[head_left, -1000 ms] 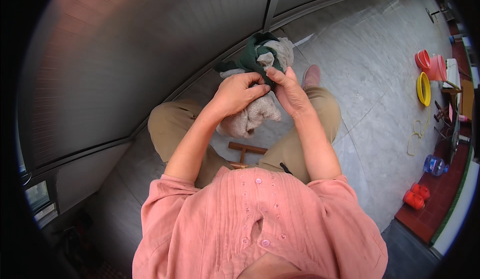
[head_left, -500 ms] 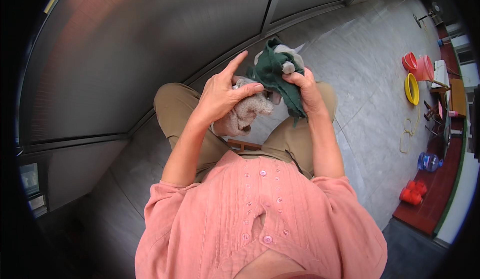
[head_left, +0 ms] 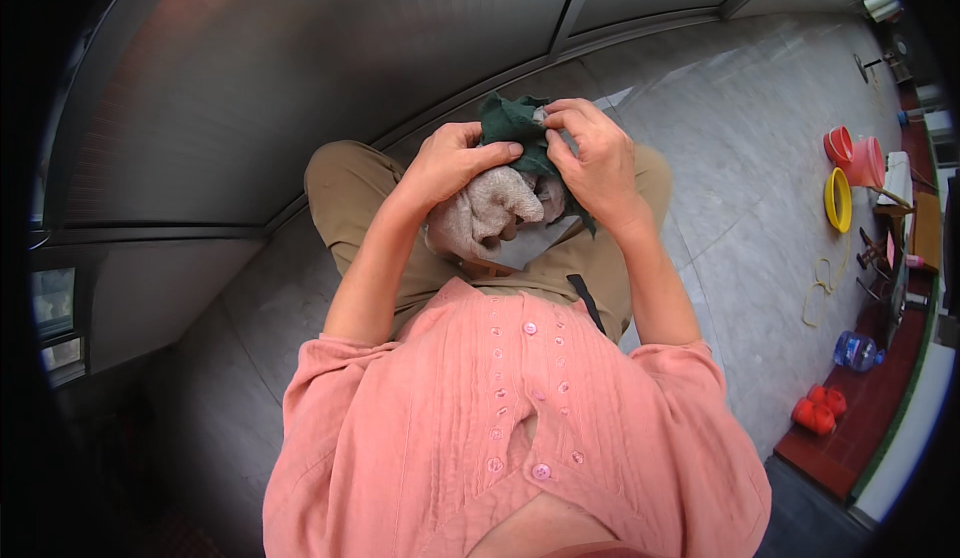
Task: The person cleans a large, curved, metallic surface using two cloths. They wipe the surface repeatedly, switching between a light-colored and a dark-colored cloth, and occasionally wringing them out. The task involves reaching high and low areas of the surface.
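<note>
Grey stone floor tiles (head_left: 760, 208) underfoot, a long ribbed metal shutter (head_left: 300, 88) running along the far side, and the person seated low in a pink buttoned shirt (head_left: 520, 418) and tan trousers (head_left: 350, 183).

Both hands are up over the lap now. A second ago they were lower and the dark green cloth (head_left: 515, 128) hung loose beyond the fingers; half a second ago it was draped over the right hand. Now it is bunched tight at the top, between the two hands. The left hand (head_left: 450, 163) curls over it, thumb laid across the green fabric, while the right hand (head_left: 595, 153) pinches its edge with the fingertips bent in. Looks to me like the green piece is being gathered or folded, separate from the rest.

Under the hands sits a beige towel (head_left: 485, 213), rolled in a lump on the lap, touching the left palm, with a pale grey piece (head_left: 535, 248) peeking out below it.

Hard to read: how the green cloth is folded, since the fingers cover most of it. Far right, bent by the lens, are pink buckets (head_left: 855, 158), a yellow ring (head_left: 835, 200), a water bottle (head_left: 858, 350) and red slippers (head_left: 818, 410).
</note>
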The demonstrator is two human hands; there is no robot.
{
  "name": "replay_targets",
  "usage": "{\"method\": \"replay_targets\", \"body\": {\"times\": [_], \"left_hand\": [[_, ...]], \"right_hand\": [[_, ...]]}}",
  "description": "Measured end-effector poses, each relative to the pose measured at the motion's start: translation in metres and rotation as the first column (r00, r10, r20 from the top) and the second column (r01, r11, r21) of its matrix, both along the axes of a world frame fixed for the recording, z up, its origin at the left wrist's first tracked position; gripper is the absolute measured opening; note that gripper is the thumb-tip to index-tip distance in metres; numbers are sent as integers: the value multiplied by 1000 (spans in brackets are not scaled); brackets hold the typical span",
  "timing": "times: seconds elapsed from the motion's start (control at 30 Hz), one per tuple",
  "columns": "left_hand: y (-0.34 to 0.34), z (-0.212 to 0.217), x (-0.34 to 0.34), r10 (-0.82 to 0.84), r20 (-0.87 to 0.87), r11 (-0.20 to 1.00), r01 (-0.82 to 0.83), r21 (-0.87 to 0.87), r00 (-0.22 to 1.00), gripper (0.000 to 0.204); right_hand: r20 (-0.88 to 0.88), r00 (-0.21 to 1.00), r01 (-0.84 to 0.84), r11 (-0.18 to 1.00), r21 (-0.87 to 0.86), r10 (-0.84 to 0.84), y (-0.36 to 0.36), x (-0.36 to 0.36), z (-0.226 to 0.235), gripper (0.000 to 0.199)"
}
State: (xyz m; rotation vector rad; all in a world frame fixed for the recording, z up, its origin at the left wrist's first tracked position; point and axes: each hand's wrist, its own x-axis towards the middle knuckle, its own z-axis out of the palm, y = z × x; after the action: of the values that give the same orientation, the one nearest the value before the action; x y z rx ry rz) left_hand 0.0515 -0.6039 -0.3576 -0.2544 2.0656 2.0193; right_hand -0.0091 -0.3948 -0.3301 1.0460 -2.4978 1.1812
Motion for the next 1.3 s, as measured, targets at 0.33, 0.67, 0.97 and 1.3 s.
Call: {"method": "replay_targets", "body": {"times": [0.33,0.67,0.97,1.3], "left_hand": [[-7,-24,-5,-55,52,998,57,-39,997,43],[-8,-9,19,74,153,911,-129,391,986,32],[-11,-46,33,202,132,588,-228,776,970,38],[6,-63,5,43,69,547,-81,833,997,42]], "right_hand": [[-383,885,-165,948,273,265,-17,-24,14,25],[194,845,-513,858,29,498,-20,-47,-13,39],[680,84,76,675,-733,729,-36,-30,-55,50],[661,111,75,657,-751,743,-39,-16,-49,79]]}}
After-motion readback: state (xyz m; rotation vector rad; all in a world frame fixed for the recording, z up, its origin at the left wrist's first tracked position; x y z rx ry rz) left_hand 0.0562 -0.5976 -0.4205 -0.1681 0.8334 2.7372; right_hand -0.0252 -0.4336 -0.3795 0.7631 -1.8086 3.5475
